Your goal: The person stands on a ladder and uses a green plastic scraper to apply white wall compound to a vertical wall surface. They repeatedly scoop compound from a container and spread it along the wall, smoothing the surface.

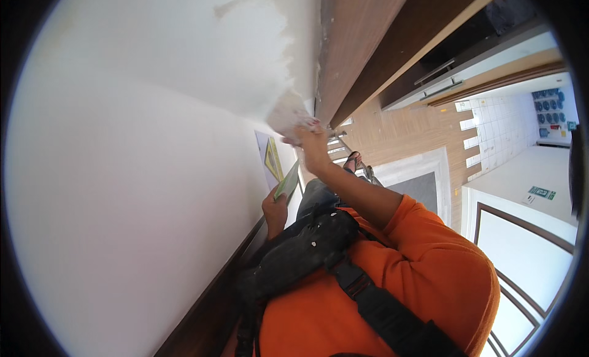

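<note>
Head view: the right hand (311, 142) is closed on a pale, blurred object (287, 113) at the wall (153, 173), beside the wooden frame (356, 44); contact cannot be confirmed. The left hand (275, 210) grips 1 green sheet (286, 183) between thumb and fingers, near the wall.

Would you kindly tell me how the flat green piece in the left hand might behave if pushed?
The flat green piece is probably fairly stiff, as it juts from the left hand without visible drooping. It looks thin, so it may be light for its size. Being flat, it seems unlikely to roll.
</note>
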Available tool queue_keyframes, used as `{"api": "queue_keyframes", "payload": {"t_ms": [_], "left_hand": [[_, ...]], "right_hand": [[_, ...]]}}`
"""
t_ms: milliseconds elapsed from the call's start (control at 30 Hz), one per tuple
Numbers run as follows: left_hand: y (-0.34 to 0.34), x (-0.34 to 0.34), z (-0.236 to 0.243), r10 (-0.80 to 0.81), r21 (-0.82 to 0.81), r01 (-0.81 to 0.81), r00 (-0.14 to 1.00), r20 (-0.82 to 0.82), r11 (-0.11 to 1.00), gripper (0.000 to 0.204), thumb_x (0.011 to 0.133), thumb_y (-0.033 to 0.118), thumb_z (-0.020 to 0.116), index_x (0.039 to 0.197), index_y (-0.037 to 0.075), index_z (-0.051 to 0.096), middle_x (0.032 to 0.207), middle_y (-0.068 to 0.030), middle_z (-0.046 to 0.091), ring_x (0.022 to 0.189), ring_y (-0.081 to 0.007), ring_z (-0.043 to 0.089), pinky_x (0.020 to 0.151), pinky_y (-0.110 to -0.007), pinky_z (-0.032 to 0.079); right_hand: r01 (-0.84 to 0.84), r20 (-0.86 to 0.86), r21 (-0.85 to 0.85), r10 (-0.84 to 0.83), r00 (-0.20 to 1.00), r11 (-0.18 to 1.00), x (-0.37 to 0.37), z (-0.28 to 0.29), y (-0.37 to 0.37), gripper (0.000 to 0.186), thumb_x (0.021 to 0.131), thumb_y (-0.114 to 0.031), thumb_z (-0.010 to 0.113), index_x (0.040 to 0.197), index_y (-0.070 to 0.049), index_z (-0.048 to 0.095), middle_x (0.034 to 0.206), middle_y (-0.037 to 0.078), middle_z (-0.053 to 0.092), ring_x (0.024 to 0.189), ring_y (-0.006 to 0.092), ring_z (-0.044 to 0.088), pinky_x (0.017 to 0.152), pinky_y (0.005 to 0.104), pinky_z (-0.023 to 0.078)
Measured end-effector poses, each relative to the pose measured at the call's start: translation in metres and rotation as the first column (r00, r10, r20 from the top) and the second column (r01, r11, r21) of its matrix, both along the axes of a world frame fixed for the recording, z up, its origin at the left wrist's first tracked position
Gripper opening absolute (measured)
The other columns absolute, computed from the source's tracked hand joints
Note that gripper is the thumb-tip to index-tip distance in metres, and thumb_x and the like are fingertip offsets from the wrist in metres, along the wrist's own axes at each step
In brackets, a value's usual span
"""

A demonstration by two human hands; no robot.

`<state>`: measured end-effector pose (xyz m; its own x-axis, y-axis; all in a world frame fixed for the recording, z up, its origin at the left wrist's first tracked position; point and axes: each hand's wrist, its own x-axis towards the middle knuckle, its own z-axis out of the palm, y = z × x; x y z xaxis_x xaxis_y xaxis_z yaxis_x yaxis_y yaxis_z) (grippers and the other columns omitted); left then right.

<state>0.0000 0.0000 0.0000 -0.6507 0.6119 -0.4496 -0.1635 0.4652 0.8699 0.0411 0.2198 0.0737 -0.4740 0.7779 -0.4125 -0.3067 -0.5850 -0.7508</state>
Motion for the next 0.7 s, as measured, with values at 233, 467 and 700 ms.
{"api": "queue_keyframes", "payload": {"t_ms": [233,467,700], "left_hand": [[0.018,-0.056,-0.012,0.022,0.02,-0.02,0.997,-0.072,1.0,0.037,0.087,-0.001,0.056,0.122,-0.003,0.067,0.104,-0.0123,0.074,0.096,-0.0172,0.067,0.089,-0.03,0.05],[-0.012,-0.061,-0.011,0.066,0.028,-0.065,0.997,-0.035,0.998,0.037,0.088,-0.002,0.055,0.123,-0.003,0.066,0.106,-0.0123,0.073,0.099,-0.0172,0.066,0.091,-0.029,0.049],[-0.007,-0.062,-0.009,0.093,0.06,-0.091,0.995,-0.041,0.994,0.035,0.089,-0.001,0.056,0.123,-0.003,0.066,0.105,-0.0118,0.073,0.097,-0.0164,0.066,0.089,-0.029,0.049]], "right_hand": [[0.25,0.136,-0.405,-0.212,0.968,0.88,-0.036,-0.091,0.055,0.036,0.091,-0.007,0.058,0.124,0.004,0.047,0.112,0.02,0.06,0.094,0.0348,0.068,0.068,0.0411,0.065],[0.41,-0.045,-0.441,-0.476,0.878,0.798,-0.097,-0.012,0.054,0.032,0.096,-0.004,0.052,0.126,0.004,0.043,0.115,0.02,0.057,0.088,0.0337,0.066,0.07,0.0426,0.063],[0.412,-0.196,-0.177,-0.442,0.875,0.894,-0.091,0.129,0.039,0.025,0.097,-0.003,0.05,0.119,0.007,0.047,0.108,0.019,0.059,0.081,0.0299,0.067,0.071,0.0422,0.062]]}}
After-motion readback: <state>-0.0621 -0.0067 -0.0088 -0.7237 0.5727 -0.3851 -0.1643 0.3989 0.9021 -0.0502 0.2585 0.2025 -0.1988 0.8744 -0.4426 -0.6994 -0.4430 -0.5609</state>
